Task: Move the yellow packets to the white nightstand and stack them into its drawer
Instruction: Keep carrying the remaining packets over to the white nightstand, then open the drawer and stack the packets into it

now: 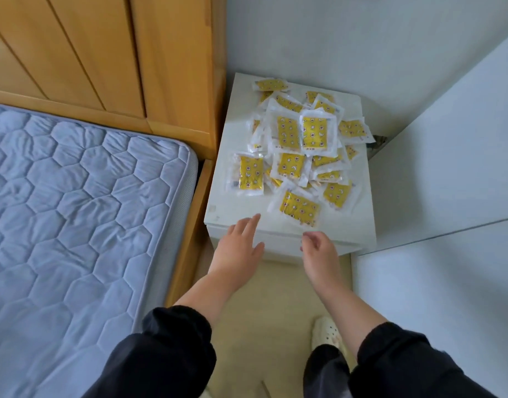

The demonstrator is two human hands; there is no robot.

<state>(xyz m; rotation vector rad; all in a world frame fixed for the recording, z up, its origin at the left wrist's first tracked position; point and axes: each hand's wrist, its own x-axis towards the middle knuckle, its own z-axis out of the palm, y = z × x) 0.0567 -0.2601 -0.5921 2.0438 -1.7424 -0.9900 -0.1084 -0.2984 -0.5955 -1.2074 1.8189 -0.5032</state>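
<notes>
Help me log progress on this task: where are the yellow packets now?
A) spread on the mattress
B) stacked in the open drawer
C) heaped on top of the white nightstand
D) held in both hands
C: the yellow packets lie in a loose heap on the white nightstand top; the left hand and right hand hold nothing.

The yellow packets [304, 145] are lying in a loose, overlapping heap on top of the white nightstand [235, 208], each one a clear-edged pouch with a yellow patterned panel facing up. They are sprawling from the back of the top toward the front, pointing every which way. The nearest packet [300, 209] is sitting tilted close to the front edge. The drawer [281, 248] below is sitting closed, its plain white front showing.
</notes>
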